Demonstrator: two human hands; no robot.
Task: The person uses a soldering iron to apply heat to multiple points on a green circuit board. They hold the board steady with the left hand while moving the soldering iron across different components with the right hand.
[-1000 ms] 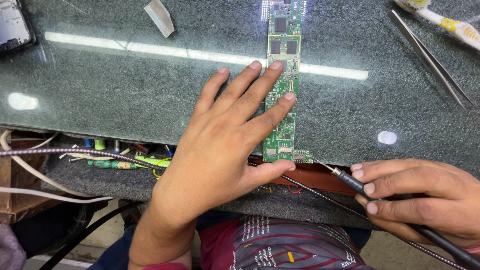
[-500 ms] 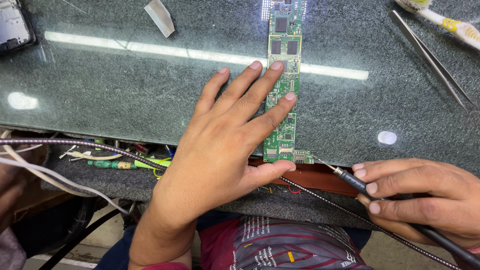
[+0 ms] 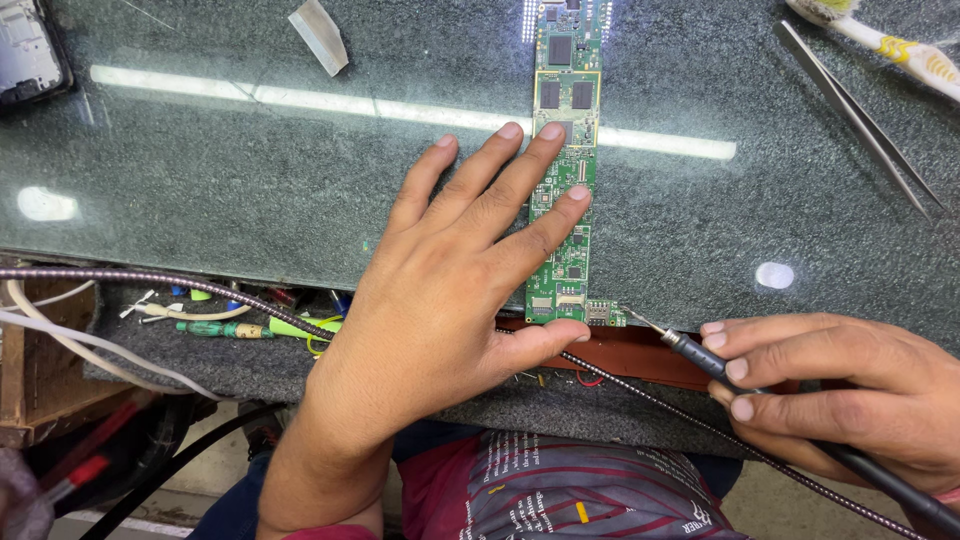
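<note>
Glass bench [image 3: 200, 180]: L hand [image 3: 450, 300] flat on PCB [image 3: 565, 180], R hand [image 3: 850, 390] fingers gripping iron [image 3: 700, 355].

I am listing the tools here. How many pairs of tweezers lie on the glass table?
1. The metal tweezers lie at the upper right of the glass table, beside a toothbrush. More could be outside the view.

A dark speckled glass worktop [image 3: 200, 190] reflected a long strip light; below its near edge lay a grey shelf [image 3: 150, 350].
</note>
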